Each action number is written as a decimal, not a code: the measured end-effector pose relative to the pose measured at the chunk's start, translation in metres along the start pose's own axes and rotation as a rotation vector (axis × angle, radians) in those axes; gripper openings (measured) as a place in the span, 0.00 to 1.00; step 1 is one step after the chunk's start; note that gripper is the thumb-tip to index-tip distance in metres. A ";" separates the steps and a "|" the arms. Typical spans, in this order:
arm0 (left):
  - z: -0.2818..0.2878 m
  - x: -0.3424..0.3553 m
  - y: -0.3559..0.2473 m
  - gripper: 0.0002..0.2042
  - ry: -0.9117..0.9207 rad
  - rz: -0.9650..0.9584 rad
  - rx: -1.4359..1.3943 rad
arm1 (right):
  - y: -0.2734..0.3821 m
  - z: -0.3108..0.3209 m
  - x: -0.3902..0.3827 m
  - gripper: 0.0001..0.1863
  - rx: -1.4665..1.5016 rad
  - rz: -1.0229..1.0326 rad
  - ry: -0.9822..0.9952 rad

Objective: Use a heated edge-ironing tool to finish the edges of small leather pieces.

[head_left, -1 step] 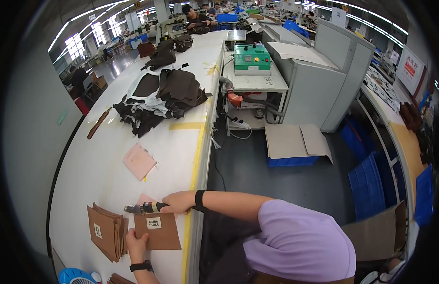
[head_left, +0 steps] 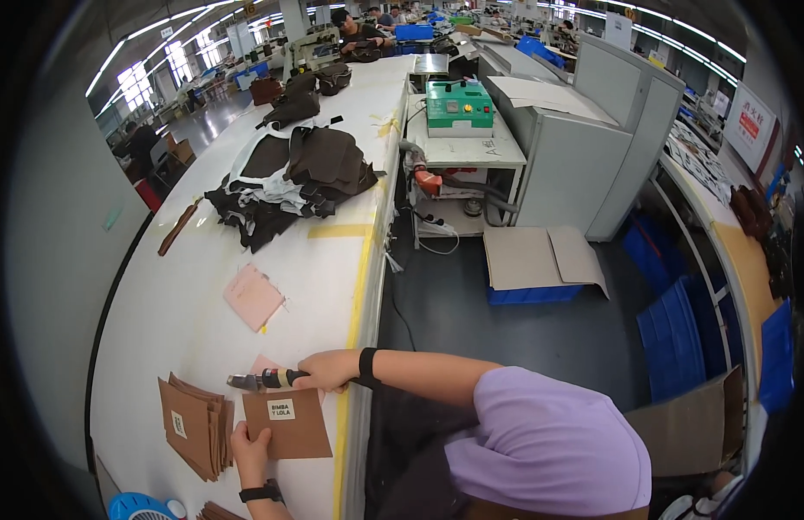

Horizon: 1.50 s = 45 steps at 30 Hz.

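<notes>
My left hand point(head_left: 250, 451) grips the left edge of a flat brown leather-like panel point(head_left: 302, 438), thumb on top. The panel has a pale rectangular label point(head_left: 281, 409) with dark print. My right hand point(head_left: 330, 371) is closed round the dark handle of a hand tool point(head_left: 267, 380) with a metal head; its exact kind I cannot make out. The tool lies level across the panel's far edge, its head pointing left. Beside my left hand is a stack of similar brown panels point(head_left: 194, 429), the top one labelled too. A pink sheet point(head_left: 265, 364) shows partly behind the tool.
Another pink piece point(head_left: 254, 297) lies farther up the white table point(head_left: 150, 321). Beyond it sit a dark heap of cut pieces point(head_left: 298, 178) and a narrow brown strip point(head_left: 180, 227). A blue fan point(head_left: 140, 506) stands at the near left. Right are a green machine point(head_left: 460, 108) and blue crates point(head_left: 670, 329).
</notes>
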<state>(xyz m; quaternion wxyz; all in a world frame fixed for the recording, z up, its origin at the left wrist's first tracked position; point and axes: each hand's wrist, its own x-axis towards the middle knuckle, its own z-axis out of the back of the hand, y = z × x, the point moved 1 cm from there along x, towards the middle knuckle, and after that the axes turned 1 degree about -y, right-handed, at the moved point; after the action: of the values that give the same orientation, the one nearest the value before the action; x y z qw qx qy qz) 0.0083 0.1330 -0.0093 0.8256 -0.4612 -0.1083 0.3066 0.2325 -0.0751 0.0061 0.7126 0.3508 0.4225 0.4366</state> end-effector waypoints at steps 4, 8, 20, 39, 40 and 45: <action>0.011 -0.065 -0.008 0.06 -0.131 -0.157 -0.077 | 0.005 -0.018 0.012 0.24 0.120 0.102 -0.071; 0.011 -0.091 -0.053 0.09 -0.043 -0.116 -0.040 | -0.010 0.002 0.000 0.18 0.342 -0.051 -0.141; 0.252 -0.209 0.008 0.09 -0.096 0.305 0.370 | -0.012 -0.001 0.009 0.16 0.306 0.042 -0.067; 0.108 -0.003 -0.005 0.12 -0.331 -0.256 0.591 | -0.008 -0.007 0.001 0.16 0.369 0.041 -0.119; 0.107 -0.005 -0.003 0.11 -0.351 -0.257 0.641 | -0.004 -0.008 0.000 0.15 0.362 0.024 -0.114; 0.098 -0.001 0.007 0.08 -0.391 -0.257 0.714 | -0.003 -0.005 -0.006 0.16 0.323 0.027 -0.131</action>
<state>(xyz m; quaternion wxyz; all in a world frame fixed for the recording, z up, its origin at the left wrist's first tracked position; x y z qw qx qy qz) -0.0406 0.2027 0.0392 0.9289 -0.0625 -0.2065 0.3010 0.2274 -0.0809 0.0032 0.6673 0.4940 0.4349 0.3487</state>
